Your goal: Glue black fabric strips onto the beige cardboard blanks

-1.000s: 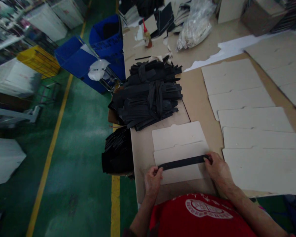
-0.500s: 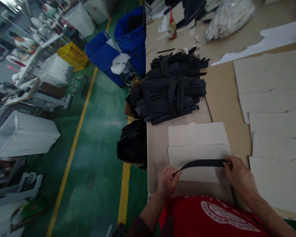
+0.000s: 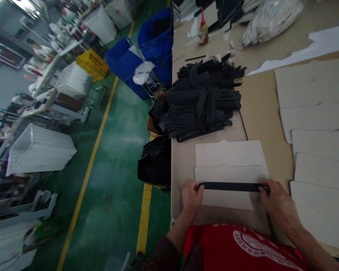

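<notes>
A narrow black strip is stretched straight between my hands. My left hand pinches its left end, and my right hand grips the right end. Beneath the strip lie pale board pieces, overlapping, with small tabs on their upper edges; whether the strip touches them I cannot tell. Beyond them on the table, bundles of black strips are tied round their middles.
More pale boards overlap in a row at the right. A red-tipped glue bottle and a clear plastic bag are farther back. Left of the table edge are a black stack, blue bins and a green floor.
My left hand has risen a little, and the strip has gone from curved to straight and level. The right hand keeps its end. The whole view has shifted slightly.
</notes>
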Demonstrator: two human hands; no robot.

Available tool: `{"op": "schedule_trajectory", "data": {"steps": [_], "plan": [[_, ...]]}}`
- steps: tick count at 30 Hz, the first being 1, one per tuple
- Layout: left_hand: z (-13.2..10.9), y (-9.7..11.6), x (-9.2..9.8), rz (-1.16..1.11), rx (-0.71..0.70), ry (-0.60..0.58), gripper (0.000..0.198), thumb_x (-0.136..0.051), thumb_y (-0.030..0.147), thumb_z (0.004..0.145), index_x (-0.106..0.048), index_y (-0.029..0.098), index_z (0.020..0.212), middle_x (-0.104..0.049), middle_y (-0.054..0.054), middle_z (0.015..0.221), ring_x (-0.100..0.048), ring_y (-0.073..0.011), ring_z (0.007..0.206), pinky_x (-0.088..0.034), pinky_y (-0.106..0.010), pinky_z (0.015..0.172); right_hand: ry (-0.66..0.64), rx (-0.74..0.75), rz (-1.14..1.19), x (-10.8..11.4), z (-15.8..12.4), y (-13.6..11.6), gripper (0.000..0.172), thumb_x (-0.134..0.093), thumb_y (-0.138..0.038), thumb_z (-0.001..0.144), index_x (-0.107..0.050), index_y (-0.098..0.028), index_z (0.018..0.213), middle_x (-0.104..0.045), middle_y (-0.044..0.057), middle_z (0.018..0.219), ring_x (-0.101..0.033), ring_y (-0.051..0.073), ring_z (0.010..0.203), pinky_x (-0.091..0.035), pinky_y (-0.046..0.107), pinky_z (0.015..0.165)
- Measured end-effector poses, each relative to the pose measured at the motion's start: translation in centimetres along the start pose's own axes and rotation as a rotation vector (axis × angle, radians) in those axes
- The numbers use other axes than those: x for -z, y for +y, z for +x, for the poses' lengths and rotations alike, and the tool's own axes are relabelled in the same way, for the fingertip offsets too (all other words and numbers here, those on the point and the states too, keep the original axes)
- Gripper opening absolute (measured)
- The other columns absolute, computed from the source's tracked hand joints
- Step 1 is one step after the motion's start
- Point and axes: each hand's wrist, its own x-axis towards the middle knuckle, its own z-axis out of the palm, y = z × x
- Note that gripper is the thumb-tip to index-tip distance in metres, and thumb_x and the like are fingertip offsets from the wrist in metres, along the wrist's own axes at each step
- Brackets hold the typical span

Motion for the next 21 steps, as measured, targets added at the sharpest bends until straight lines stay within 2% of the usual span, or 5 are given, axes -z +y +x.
{"op": "schedule_trajectory", "data": {"steps": [11,14,16,19,21], "plan": [[0.2,0.7,-0.4,0.122,0.06,-0.002,0.02,-0.069,0.024,0.085,-0.057,0.021,0.07,-0.054,0.003,0.068,-0.051,-0.0153,0.066,-0.033,-0.028,0.065,0.008,-0.012,-0.01,0.0,0.0,-0.1,0.028,-0.043,-0.037,0.086,-0.061,-0.02,0.098,-0.068,0.013,0.099,-0.065,0.026,0.08,-0.052,0.04,0.069],[0.1,0.7,-0.5,0.141,0.056,0.008,0.019,-0.07,0.024,0.086,-0.057,0.021,0.072,-0.054,0.003,0.069,-0.052,-0.0155,0.066,-0.036,-0.027,0.065,0.014,-0.003,-0.015,0.0,-0.1,-0.3,0.028,-0.043,-0.034,0.087,-0.062,-0.018,0.1,-0.068,0.013,0.1,-0.066,0.026,0.08,-0.052,0.039,0.069],[0.0,0.8,-0.5,0.15,0.051,0.035,0.013,-0.071,0.022,0.085,-0.059,0.021,0.08,-0.059,0.0,0.079,-0.056,-0.0171,0.073,-0.042,-0.028,0.07,0.0,0.021,-0.048,0.2,-0.2,-0.5,0.026,-0.044,-0.031,0.089,-0.062,-0.017,0.101,-0.068,0.013,0.1,-0.065,0.025,0.078,-0.051,0.038,0.066],[-0.3,1.1,-0.6,0.207,-0.053,0.096,0.018,-0.07,0.016,0.085,-0.063,0.018,0.101,-0.061,-0.007,0.103,-0.059,-0.0234,0.1,-0.048,-0.035,0.089,-0.031,0.06,-0.19,0.4,-0.7,-1.4,0.025,-0.042,-0.028,0.096,-0.062,-0.017,0.108,-0.067,0.011,0.106,-0.062,0.02,0.066,-0.045,0.035,0.056],[-0.4,1.2,-0.8,0.302,-0.246,0.084,0.021,-0.064,0.01,0.088,-0.065,0.017,0.108,-0.061,-0.01,0.108,-0.058,-0.0249,0.106,-0.049,-0.039,0.095,-0.047,0.089,-0.274,0.6,-1.0,-2.0,0.025,-0.041,-0.024,0.099,-0.061,-0.017,0.111,-0.067,0.009,0.11,-0.059,0.016,0.059,-0.042,0.034,0.052]]}}
